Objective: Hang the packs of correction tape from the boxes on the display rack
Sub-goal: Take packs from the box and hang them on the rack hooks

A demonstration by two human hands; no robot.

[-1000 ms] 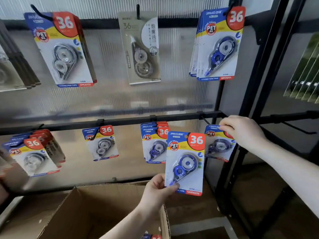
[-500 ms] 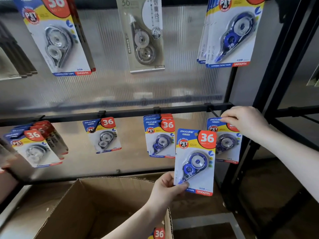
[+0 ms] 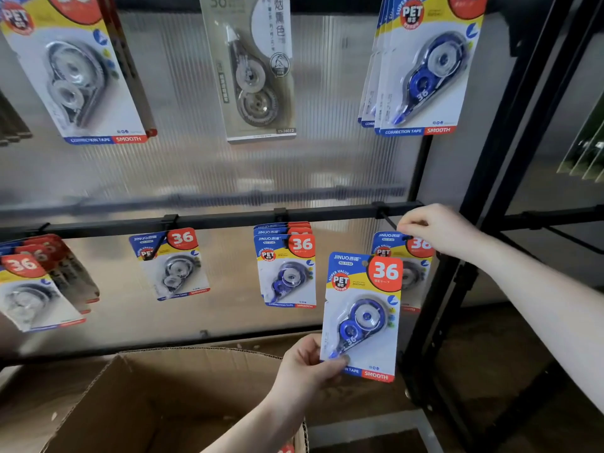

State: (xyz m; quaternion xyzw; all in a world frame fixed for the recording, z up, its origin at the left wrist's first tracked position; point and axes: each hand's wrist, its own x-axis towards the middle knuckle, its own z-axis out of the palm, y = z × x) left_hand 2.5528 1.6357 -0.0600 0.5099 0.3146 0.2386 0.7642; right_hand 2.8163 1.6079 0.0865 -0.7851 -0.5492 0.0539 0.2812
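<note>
The left hand pinches a blue pack by its bottom corner, freeing its hang hole, while at two o'clock the right hand apparently pinches the hung pack on its hook.

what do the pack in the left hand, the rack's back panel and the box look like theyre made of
Pack, gripped by the left hand: glossy printed card with a clear plastic blister, judging by the sheen over the blue dispenser. Back panel: translucent ribbed plastic, probably polycarbonate sheet; fine vertical flutes blur what's behind. Box: brown corrugated cardboard, matte, its flap edge looking ragged.
</note>
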